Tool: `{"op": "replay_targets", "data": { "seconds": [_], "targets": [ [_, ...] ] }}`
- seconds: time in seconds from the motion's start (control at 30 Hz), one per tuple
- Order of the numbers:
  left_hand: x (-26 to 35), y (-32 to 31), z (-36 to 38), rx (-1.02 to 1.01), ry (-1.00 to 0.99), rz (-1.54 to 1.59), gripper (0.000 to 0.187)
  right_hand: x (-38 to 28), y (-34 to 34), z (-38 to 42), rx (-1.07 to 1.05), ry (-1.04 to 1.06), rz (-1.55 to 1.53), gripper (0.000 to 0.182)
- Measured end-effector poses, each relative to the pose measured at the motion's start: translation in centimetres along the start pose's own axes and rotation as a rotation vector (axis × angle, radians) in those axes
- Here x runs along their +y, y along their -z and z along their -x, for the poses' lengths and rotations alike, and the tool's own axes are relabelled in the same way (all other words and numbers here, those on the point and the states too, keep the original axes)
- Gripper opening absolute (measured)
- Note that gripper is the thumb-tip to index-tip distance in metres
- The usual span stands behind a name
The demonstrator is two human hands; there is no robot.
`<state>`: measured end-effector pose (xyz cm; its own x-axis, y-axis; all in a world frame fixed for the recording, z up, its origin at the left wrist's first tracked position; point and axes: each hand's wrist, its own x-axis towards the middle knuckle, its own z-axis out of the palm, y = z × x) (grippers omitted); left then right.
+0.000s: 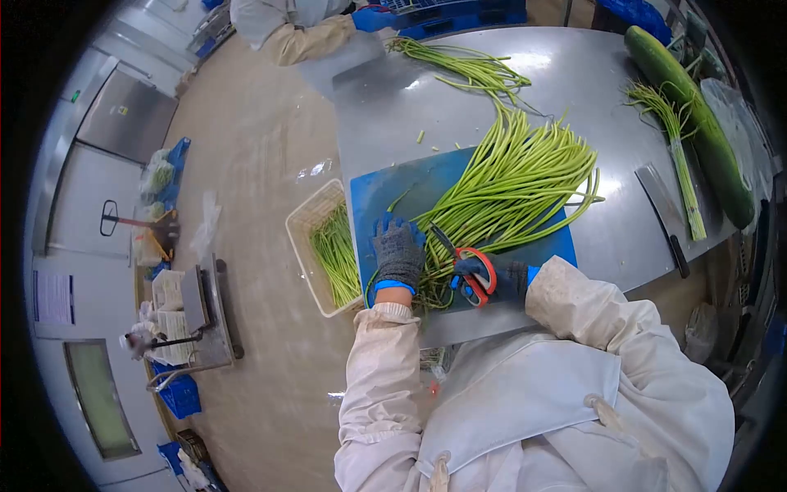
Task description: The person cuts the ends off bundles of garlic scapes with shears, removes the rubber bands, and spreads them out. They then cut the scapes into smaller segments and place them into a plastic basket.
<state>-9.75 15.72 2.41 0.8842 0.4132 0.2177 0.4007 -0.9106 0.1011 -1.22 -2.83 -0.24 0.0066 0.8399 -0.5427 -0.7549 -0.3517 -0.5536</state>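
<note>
My left hand (398,252), in a grey and blue glove, is at the left edge of a blue cutting board (379,187). Its fingers are curled around a long green bean (398,200), whose end sticks out past the fingertips; the grip is partly hidden. My right hand (508,277), gloved the same way, grips a pair of scissors (475,275) by their red handles. The dark blades point up and left, apart from the left hand. A large bunch of long beans (508,180) is spread over the board, with tangled ends between my hands.
A cream crate (299,225) of cut beans stands left of the metal table (385,107). Rightward lie a knife (664,213), a tied bean bundle (684,180) and a large winter melon (697,123). Another person's sleeve (311,39) is at the far edge. A cart (213,312) stands left.
</note>
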Motion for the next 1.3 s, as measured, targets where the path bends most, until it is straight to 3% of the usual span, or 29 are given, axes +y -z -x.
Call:
{"op": "replay_targets", "data": {
  "seconds": [0.23, 0.3, 0.43, 0.53, 0.63, 0.7, 0.73, 0.8, 0.93, 0.97, 1.03, 1.07, 1.13, 1.2, 1.27, 1.3],
  "targets": [
    [-0.5, -0.7, 0.7, 0.114, -0.018, 0.108, 0.014, -0.9, 0.0, 0.4, 0.053, -0.024, 0.156, 0.032],
    [-0.2, -0.1, 1.0, 0.105, -0.01, 0.132, 0.014, -0.6, 0.3, 0.2, 0.063, 0.081, 0.47, 0.033],
    [-0.3, -0.4, 1.2, 0.146, -0.002, 0.153, 0.013, -0.9, -0.9, 0.8, 0.099, -0.038, 0.392, 0.037],
    [-0.1, 0.7, 1.0, 0.103, -0.047, 0.151, 0.015, -0.4, 0.0, -0.6, 0.101, -0.011, 0.559, 0.035],
    [-0.1, 1.6, 1.0, 0.089, 0.018, 0.184, 0.014, 0.8, 1.9, -1.2, 0.089, 0.134, 0.533, 0.033],
    [-0.9, 3.6, 1.5, 0.136, 0.03, 0.24, 0.014, -0.6, 1.0, 1.8, -0.096, 0.516, 0.97, 0.027],
    [-1.5, 4.8, 2.0, 0.184, 0.043, 0.295, 0.014, -1.2, 0.6, 3.1, -0.097, 0.514, 0.969, 0.027],
    [-3.2, 7.1, 4.3, 0.366, 0.018, 0.237, 0.015, -2.1, 0.2, 5.4, -0.041, -0.043, 0.426, 0.025],
    [-6.8, 8.8, 12.3, 0.178, 0.172, 0.296, 0.014, -2.5, -0.6, 7.3, -0.089, -0.184, 0.543, 0.032],
    [-7.5, 8.2, 14.7, 0.178, 0.174, 0.292, 0.014, -1.4, 0.2, 6.7, -0.131, -0.142, 0.452, 0.034],
    [-8.4, 7.3, 18.3, -0.175, 0.391, 0.251, 0.016, -1.6, 0.4, 5.8, -0.165, -0.17, 0.537, 0.035],
    [-8.0, 7.6, 18.2, -0.171, 0.396, 0.248, 0.016, -1.9, 0.5, 5.2, -0.191, -0.197, 0.627, 0.035],
    [-6.1, 8.1, 18.5, -0.491, 0.427, -0.028, 0.024, -1.0, 1.0, 3.3, -0.206, -0.201, 0.575, 0.03],
    [-4.7, 8.0, 17.7, -0.365, 0.446, -0.103, 0.031, -1.3, 1.0, 2.4, -0.22, -0.202, 0.526, 0.024],
    [-4.2, 7.3, 15.8, 0.116, 0.236, 0.045, 0.034, -1.9, 0.8, 2.2, -0.293, -0.129, 0.685, 0.023],
    [-3.3, 7.4, 14.2, 0.156, 0.229, 0.192, 0.034, -1.7, 1.0, 2.1, -0.298, -0.135, 0.69, 0.023]
  ]
}}
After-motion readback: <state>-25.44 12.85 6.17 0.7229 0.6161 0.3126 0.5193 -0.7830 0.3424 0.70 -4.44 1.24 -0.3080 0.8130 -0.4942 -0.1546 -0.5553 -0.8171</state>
